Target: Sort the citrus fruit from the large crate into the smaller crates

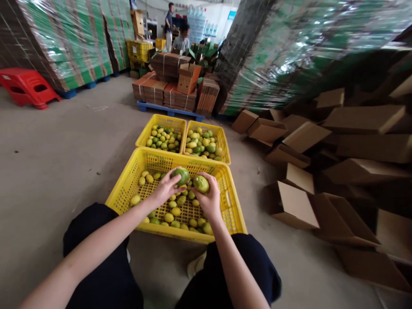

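Head view: the left hand (165, 189) grips a green lime (181, 175); the right hand (209, 199) grips another lime (201, 183), both over the near crate (234, 206). Fingers hide the limes' undersides. Boxes (291, 204) crowd the right; bare floor (54, 159) lies open left.

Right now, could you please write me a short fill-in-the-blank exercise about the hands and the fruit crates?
1. Each hand, left hand and right hand, holds one ____ fruit.
2. The near crate is coloured ____.
3. Beyond it stand ____ more crates of fruit.
4. The red stool stands on the person's ____ side.

Missing words: green; yellow; two; left
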A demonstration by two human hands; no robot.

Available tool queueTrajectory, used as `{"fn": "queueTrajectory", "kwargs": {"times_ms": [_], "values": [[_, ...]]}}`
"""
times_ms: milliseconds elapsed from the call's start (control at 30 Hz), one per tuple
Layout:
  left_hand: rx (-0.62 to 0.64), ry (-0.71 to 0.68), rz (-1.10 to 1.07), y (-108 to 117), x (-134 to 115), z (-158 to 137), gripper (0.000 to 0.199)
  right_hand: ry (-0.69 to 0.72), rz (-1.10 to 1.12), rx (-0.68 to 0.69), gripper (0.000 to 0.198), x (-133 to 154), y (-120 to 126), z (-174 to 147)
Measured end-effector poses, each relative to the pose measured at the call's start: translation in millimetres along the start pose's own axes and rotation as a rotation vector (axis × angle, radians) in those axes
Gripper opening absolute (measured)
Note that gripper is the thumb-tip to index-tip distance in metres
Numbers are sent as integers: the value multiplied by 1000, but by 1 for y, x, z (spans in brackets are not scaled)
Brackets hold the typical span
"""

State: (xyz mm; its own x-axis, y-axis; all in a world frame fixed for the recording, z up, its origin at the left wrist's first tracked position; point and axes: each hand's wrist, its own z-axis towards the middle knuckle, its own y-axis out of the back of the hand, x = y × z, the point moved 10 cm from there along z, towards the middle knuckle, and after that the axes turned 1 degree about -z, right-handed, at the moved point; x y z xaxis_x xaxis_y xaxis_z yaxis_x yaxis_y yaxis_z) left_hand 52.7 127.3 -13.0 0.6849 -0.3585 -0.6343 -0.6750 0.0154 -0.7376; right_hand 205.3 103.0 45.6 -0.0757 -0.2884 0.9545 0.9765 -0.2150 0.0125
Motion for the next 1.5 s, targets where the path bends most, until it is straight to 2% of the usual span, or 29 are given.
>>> {"fn": "queueTrajectory", "kwargs": {"times_ms": [100, 200, 333, 467, 533, 600, 700, 767, 933, 1033, 1167, 1267, 1500], "values": [[57, -254, 171, -13, -35, -15, 67, 39, -59, 19, 44, 10, 4, 3], [75, -302, 215, -20, -47, -23, 70, 50, -114, 58, 44, 12, -3, 2], [86, -276, 267, -23, -46, -24, 65, 20, -146, 40, 45, 7, -4, 1], [79, -206, 192, -16, -40, -19, 59, -34, 36, 30, 55, -3, -2, 0], [100, -120, 149, -13, -31, -14, 45, -129, 152, 84, 54, -14, -9, 0], [119, 29, 49, -9, -16, -10, 34, -260, 288, 165, 44, -25, -21, -2], [69, 228, -158, -2, 3, -10, 44, -434, 522, 227, 27, -37, -39, -6], [5, 277, -277, 2, 8, -10, 45, -519, 624, 227, 26, -43, -47, -10], [-20, 170, -411, 2, -4, -7, 31, -615, 722, 226, 29, -52, -55, -14], [-78, 128, -438, 8, -6, -5, 22, -600, 783, 175, 22, -54, -53, -10], [-151, 148, -491, 15, 3, -4, 23, -557, 889, 109, 23, -56, -56, -9], [-154, 131, -501, 13, 6, -3, 18, -625, 928, 104, 32, -62, -67, -17], [-180, 106, -494, 8, 4, -6, 19, -722, 868, 41, 31, -67, -68, -21]]}}
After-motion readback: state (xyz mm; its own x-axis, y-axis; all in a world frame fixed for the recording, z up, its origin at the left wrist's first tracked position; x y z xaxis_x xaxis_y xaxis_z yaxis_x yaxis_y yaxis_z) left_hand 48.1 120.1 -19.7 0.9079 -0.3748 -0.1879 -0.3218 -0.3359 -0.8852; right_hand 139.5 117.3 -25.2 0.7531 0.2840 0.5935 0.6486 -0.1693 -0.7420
